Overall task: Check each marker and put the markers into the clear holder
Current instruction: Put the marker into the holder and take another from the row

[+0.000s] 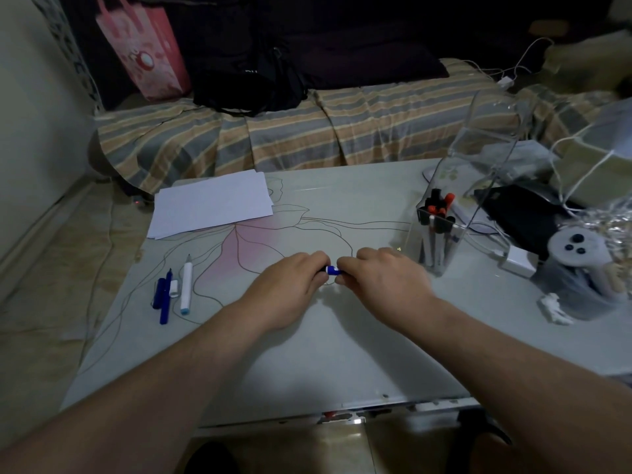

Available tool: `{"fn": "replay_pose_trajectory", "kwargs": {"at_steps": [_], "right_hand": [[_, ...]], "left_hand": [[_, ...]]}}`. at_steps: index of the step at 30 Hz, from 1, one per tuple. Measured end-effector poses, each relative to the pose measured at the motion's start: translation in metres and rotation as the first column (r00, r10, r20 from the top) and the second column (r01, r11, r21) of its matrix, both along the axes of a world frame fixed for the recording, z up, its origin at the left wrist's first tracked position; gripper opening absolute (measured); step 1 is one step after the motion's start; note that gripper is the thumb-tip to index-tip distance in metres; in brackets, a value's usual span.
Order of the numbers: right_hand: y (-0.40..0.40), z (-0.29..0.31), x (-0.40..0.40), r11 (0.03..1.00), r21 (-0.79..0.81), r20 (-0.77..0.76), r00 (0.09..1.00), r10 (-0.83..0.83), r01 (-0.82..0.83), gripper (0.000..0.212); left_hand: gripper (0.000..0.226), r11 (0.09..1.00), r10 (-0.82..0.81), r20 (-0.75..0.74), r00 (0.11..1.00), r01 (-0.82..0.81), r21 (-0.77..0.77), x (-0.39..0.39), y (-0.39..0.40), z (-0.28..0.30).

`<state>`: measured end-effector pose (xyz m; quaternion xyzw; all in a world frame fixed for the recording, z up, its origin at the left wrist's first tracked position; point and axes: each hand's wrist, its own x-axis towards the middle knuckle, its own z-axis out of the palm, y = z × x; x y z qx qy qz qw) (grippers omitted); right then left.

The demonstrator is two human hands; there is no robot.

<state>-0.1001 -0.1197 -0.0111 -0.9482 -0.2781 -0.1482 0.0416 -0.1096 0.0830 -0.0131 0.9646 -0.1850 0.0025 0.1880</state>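
Both my hands meet over the middle of the table around one blue and white marker [331,270]. My left hand [294,282] grips its left end and my right hand [379,271] grips its right end; only a short blue piece shows between them. The clear holder [478,186] stands at the right with several red- and black-capped markers [437,213] upright inside. On the left lie a white marker [186,285], a blue pen [165,297], a blue cap [157,292] and a small white cap [174,288].
A stack of white paper [212,203] lies at the table's far left. A white game controller [574,251], a white charger [519,261], cables and a black pouch [519,213] crowd the right side. A striped bed [307,131] runs behind the table.
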Motion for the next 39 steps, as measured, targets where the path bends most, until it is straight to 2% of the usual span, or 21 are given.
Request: {"fn": "replay_pose_trajectory", "kwargs": {"at_steps": [8, 12, 14, 16, 17, 19, 21, 22, 23, 25, 28, 30, 34, 39], "right_hand": [[-0.004, -0.010, -0.001, 0.999, 0.036, 0.022, 0.999, 0.033, -0.034, 0.024], [-0.013, -0.009, -0.001, 0.992, 0.107, -0.115, 0.990, 0.076, -0.063, 0.028], [-0.019, -0.004, 0.001, 0.989, 0.125, -0.119, 0.988, 0.097, -0.082, 0.019], [-0.029, 0.008, 0.009, 0.992, 0.110, -0.114, 0.990, 0.077, -0.065, 0.018], [-0.034, 0.018, 0.013, 0.986, 0.155, -0.134, 0.987, 0.088, -0.067, 0.017], [-0.042, 0.041, 0.019, 0.926, 0.374, -0.184, 0.974, 0.134, -0.057, 0.011], [-0.049, 0.062, 0.021, 0.766, 0.640, -0.258, 0.955, 0.145, 0.056, 0.003], [-0.052, 0.070, 0.021, 0.686, 0.719, -0.276, 0.952, 0.131, 0.114, 0.011], [-0.057, 0.077, 0.022, 0.635, 0.759, -0.266, 0.959, 0.099, 0.145, 0.015], [-0.073, 0.086, 0.029, 0.610, 0.776, -0.178, 0.983, -0.034, 0.162, 0.013], [-0.105, 0.090, 0.039, 0.686, 0.698, -0.026, 0.963, -0.267, 0.208, 0.050], [-0.119, 0.085, 0.045, 0.747, 0.614, 0.018, 0.941, -0.337, 0.255, 0.060], [-0.125, 0.059, 0.055, 0.813, 0.495, -0.011, 0.937, -0.348, 0.307, 0.046], [-0.131, 0.031, 0.057, 0.897, 0.306, 0.098, 0.927, -0.363, 0.320, 0.016]], "left_hand": [[0.019, 1.000, 0.020, -0.020, 1.000, -0.020, -0.013, -0.007, -0.016, -0.002], [0.017, 0.998, 0.042, 0.041, 0.998, -0.041, -0.038, -0.007, -0.029, 0.001], [0.014, 0.992, 0.069, 0.057, 0.996, -0.062, -0.111, -0.004, -0.041, 0.009], [0.012, 0.961, 0.110, 0.044, 0.993, -0.095, -0.259, 0.000, -0.051, 0.020], [0.011, 0.927, 0.147, 0.034, 0.989, -0.126, -0.353, 0.002, -0.056, 0.025], [0.013, 0.800, 0.205, -0.007, 0.979, -0.172, -0.575, 0.006, -0.069, 0.038], [0.010, 0.562, 0.150, -0.076, 0.986, -0.149, -0.813, 0.012, -0.086, 0.051], [0.007, 0.475, 0.116, -0.083, 0.990, -0.129, -0.870, 0.014, -0.095, 0.056], [0.005, 0.454, 0.098, -0.063, 0.993, -0.101, -0.885, 0.016, -0.103, 0.059], [0.009, 0.533, 0.086, -0.021, 0.996, -0.064, -0.843, 0.017, -0.117, 0.058], [0.024, 0.723, 0.056, -0.022, 0.998, -0.056, -0.688, 0.015, -0.129, 0.045], [0.034, 0.837, 0.003, -0.082, 0.997, -0.047, -0.545, 0.014, -0.132, 0.033], [0.035, 0.920, -0.046, -0.139, 0.989, -0.012, -0.391, 0.014, -0.132, 0.013], [0.031, 0.925, -0.045, -0.122, 0.991, -0.005, -0.380, 0.020, -0.133, 0.008]]}}
